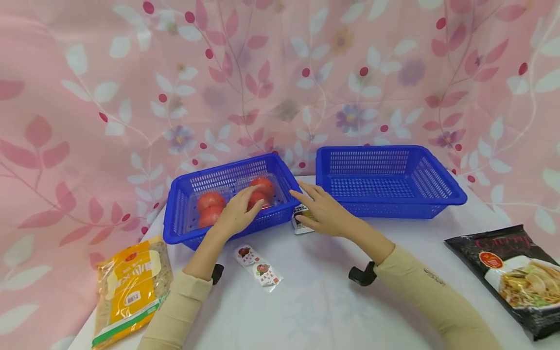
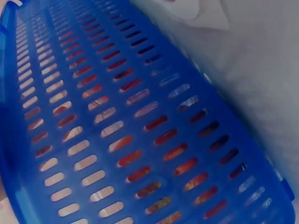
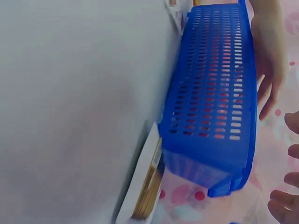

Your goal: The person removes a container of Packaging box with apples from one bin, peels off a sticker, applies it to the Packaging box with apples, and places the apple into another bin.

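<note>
Two clear plastic boxes of red tomatoes (image 1: pixel 211 200) sit in the left blue basket (image 1: pixel 282 215). My left hand (image 1: pixel 236 214) hovers over this basket's front rim, fingers loosely extended above the right-hand box of tomatoes (image 1: pixel 264 184). Beyond the basket's right end is my right hand (image 1: pixel 324 214), its fingers spread and pointing at the corner. It holds nothing; in the right wrist view its fingertips (image 3: pixel 284 198) are apart from the basket wall (image 3: pixel 205 161). Through the slots in the left wrist view, red shows behind the basket side (image 2: pixel 107 135).
A second blue basket (image 1: pixel 389 209) stands at the back right. Beside the left basket's right end lies a white-and-yellow package (image 1: pixel 302 224). A white strip of printed packets (image 1: pixel 258 267) lies in front. A yellow grain bag (image 1: pixel 131 287) is left; a black noodle bag (image 1: pixel 512 277), right.
</note>
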The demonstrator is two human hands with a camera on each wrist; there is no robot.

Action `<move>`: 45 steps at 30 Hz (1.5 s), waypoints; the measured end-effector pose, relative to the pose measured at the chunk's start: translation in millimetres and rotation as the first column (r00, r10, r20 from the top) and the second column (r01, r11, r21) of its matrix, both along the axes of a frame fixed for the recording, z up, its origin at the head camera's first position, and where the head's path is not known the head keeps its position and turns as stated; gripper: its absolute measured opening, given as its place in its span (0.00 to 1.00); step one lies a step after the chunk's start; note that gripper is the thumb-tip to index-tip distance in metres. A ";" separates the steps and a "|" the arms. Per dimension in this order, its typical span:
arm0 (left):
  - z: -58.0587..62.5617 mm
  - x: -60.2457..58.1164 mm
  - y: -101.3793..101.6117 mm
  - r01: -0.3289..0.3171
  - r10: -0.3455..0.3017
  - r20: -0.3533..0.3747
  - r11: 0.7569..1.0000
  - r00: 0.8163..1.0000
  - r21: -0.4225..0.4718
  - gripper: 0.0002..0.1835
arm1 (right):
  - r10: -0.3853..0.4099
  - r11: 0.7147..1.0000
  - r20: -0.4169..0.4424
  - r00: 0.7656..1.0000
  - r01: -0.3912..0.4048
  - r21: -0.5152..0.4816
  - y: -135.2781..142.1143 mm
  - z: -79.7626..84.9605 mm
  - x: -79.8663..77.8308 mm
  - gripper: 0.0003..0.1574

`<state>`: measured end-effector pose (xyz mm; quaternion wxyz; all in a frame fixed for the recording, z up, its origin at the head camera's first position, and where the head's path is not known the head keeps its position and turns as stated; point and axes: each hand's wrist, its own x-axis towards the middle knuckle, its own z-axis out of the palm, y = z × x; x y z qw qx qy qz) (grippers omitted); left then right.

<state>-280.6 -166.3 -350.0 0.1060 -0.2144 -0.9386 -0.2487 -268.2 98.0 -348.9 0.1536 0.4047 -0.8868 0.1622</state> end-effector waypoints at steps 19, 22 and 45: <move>2.9 -45.6 6.0 -0.108 0.099 0.229 0.994 0.968 0.024 0.31 | -0.116 0.989 0.572 0.812 0.147 -0.009 -93.8 6.6 -94.5 0.38; 0.3 -48.7 5.5 -0.133 0.120 0.264 0.991 0.957 0.030 0.32 | -0.111 0.975 0.672 0.732 0.212 -0.070 -97.4 -0.7 -101.6 0.39; -2.1 -42.9 -1.3 -0.179 0.219 0.318 0.972 0.922 -0.151 0.36 | -0.085 0.966 0.684 0.725 0.229 -0.122 -106.2 -12.3 -103.9 0.40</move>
